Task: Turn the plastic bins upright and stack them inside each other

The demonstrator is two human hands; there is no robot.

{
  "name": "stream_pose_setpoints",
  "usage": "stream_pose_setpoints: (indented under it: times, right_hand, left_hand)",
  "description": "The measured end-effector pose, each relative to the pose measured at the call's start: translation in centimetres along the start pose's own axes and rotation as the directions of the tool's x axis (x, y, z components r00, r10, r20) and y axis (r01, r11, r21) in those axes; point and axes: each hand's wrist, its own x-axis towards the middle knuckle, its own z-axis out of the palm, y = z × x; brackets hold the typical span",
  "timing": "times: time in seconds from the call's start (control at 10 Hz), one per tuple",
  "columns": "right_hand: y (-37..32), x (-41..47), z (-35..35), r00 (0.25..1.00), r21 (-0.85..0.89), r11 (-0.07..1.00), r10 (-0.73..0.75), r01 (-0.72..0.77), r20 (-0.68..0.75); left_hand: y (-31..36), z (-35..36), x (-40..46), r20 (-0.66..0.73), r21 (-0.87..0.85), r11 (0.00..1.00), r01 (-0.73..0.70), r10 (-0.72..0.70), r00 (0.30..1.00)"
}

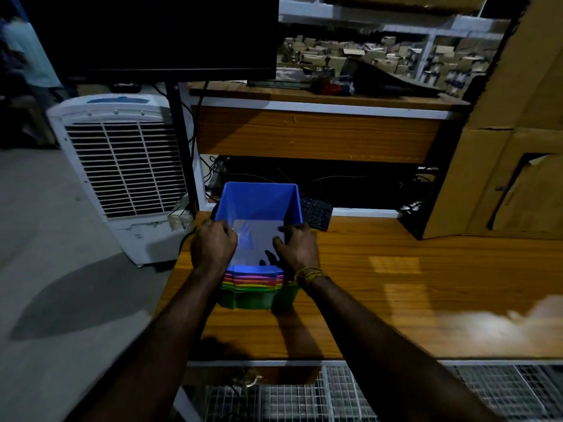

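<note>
a stack of nested plastic bins (254, 287) stands upright on the wooden table (396, 284), near its left edge. the topmost is a blue bin (259, 205), open side up, its pale glossy floor showing and its far wall rising tall at the back. below its near rim, the rims of further bins show in layers: pink, orange and yellow bands, then a green bin (259, 300) at the bottom, resting on the table.

the person's left hand (213, 243) lies over the blue bin's left rim, fingers (227, 231) curled closed over the edge and gripping it. the right hand (297, 246) sits at the right rim, its fingers (278, 242) bent over the edge into the bin and pressed against the wall, so it too grips the blue bin. a yellow thread band (310, 274) circles the right wrist. both forearms reach in from the near side.

just beyond the bin, to the right, a dark keyboard (316, 213) lies partly under a raised wooden shelf (320, 132). a white air cooler (122, 172) stands on the floor (45, 254) to the left of the table. a dark monitor (158, 35) hangs above at the far left, and cardboard boxes (515, 147) are piled at the far right. wire mesh (335, 394) shows under the near edge of the table.
</note>
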Motion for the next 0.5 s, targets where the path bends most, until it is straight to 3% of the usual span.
stream_pose_setpoints:
  times: [0.2, 0.3, 0.4, 0.5]
  right_hand:
    - [-0.1, 0.0, -0.5, 0.999, -0.033, 0.999, 0.005, -0.004, 0.042]
    - [0.6, -0.1, -0.9, 0.998, 0.048, 0.999, -0.011, 0.008, 0.067]
    - [1.4, -0.5, -1.3, 0.997, 0.107, 0.994, -0.041, 0.034, 0.063]
    - [2.7, -0.8, -2.5, 0.999, 0.115, 0.993, -0.033, 0.029, 0.034]
  left_hand:
    - [-0.1, 0.1, 0.1, 0.018, 0.030, 1.000, -0.009, 0.009, 1.000]
    - [0.3, 0.0, -0.3, 0.062, 0.084, 0.996, -0.007, 0.002, 0.998]
    - [1.2, 0.5, -0.8, 0.055, 0.062, 0.997, -0.041, 0.038, 0.998]
    - [3.7, 2.1, -1.6, 0.047, -0.076, 0.988, -0.133, 0.137, 0.989]
